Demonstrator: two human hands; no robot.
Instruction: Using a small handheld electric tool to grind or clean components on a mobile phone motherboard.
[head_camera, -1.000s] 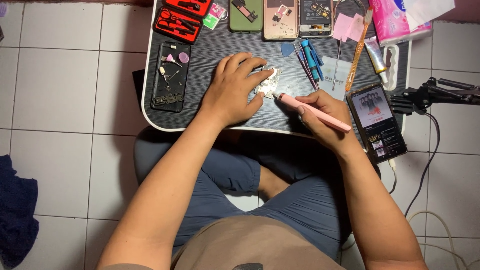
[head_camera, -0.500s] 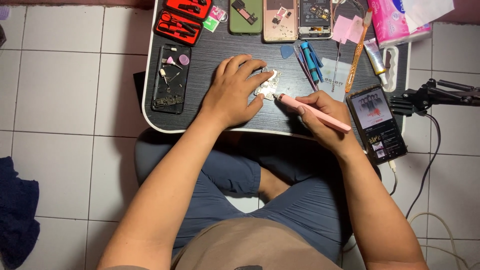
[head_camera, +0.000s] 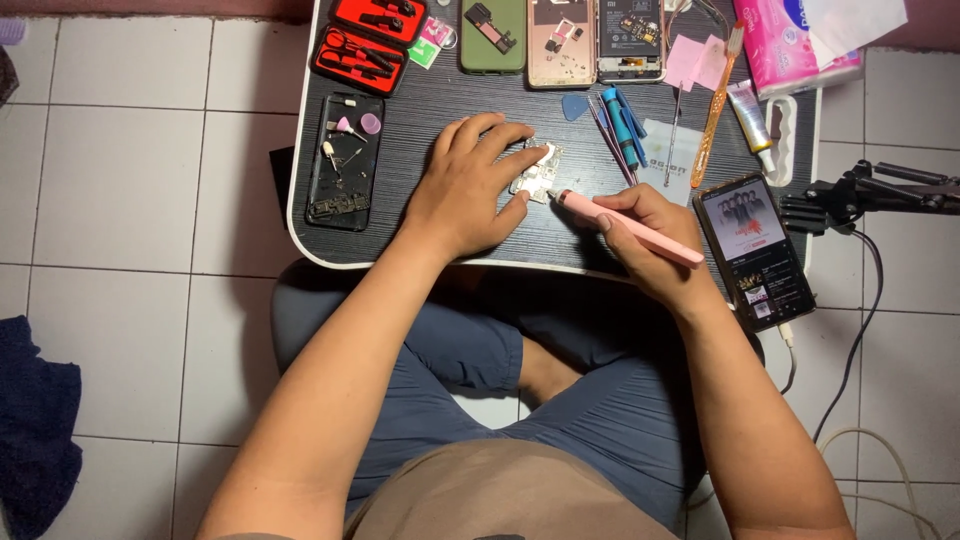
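Observation:
My left hand (head_camera: 470, 185) presses flat on the small black lap table (head_camera: 430, 105), its fingertips pinning a small pale circuit board (head_camera: 537, 170). My right hand (head_camera: 650, 240) grips a pink pen-shaped tool (head_camera: 625, 226) like a pencil, its tip touching the board's right edge. I sit cross-legged under the table in blue shorts.
A phone with a lit screen (head_camera: 753, 250) lies right of my right hand, cable attached. Opened phones (head_camera: 560, 40), a red tool case (head_camera: 365, 45), a parts-filled phone back (head_camera: 345, 160), blue tools (head_camera: 620, 115), a toothbrush (head_camera: 715, 110) and tissues (head_camera: 790, 45) line the far side. A black stand arm (head_camera: 870, 190) reaches in from the right.

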